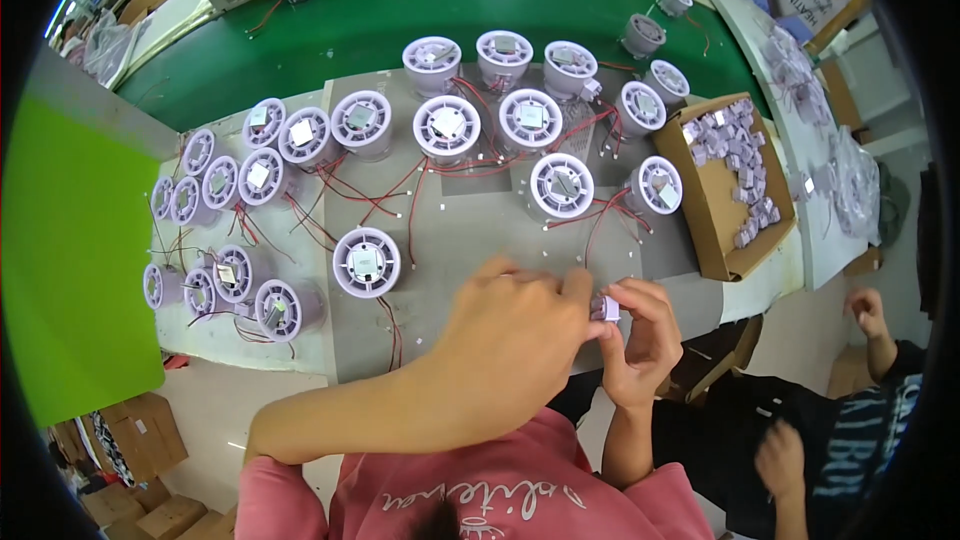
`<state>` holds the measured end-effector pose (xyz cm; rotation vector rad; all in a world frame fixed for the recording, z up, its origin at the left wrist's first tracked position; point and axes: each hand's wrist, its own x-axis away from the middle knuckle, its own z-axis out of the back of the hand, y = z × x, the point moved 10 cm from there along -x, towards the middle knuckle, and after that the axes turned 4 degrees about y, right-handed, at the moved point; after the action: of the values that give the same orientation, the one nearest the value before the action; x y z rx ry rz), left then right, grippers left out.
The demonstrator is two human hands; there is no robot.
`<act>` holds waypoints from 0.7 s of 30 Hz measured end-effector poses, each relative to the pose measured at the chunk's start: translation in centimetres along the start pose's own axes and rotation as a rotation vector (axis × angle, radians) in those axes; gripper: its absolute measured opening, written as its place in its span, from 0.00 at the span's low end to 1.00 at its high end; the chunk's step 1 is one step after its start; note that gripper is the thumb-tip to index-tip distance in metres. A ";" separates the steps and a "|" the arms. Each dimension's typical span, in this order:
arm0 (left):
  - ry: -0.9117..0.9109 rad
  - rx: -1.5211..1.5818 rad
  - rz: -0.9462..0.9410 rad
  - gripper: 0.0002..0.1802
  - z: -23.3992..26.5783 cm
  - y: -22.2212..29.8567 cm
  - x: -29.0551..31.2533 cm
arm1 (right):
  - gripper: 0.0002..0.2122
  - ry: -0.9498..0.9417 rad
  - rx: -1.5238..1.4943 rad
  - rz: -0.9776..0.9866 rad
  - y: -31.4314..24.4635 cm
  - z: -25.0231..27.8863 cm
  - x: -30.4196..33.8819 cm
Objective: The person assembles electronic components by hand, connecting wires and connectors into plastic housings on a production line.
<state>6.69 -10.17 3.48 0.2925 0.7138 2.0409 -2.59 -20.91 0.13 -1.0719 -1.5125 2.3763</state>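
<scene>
part (607,309): lilac, over the near side of the bench (310,358), pinched by fingertips of left hand (520,330) and right hand (643,345). open box (714,208) at right: similar pieces (736,145) heaped mainly far and right, bottom partly showing. wired cups (366,263) across bench.

Assembly workshop, small-parts work. Tabletop (465,240) crowded with matching wired lilac housings (367,262); long green belt-like surface (370,10) behind it; open carton (712,202) of small lilac pieces (742,152) at its right end; cardboard boxes (148,440) piled left of it.
</scene>
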 end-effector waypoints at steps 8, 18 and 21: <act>0.470 -0.771 0.177 0.16 21.7 -12.6 -8.4 | 0.13 0.118 0.004 -0.007 3.4 1.5 2.1; 0.543 -0.316 0.446 0.55 29.3 -52.8 -14.5 | 0.12 0.104 0.067 -0.072 3.3 1.0 2.1; 0.396 -0.495 0.562 0.53 28.2 -54.6 -17.0 | 0.12 0.069 0.121 -0.054 2.9 0.9 1.6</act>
<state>67.09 8.23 -4.98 -0.2354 0.3460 2.7743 -3.56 -22.24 -2.83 -1.0608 -1.3395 2.3356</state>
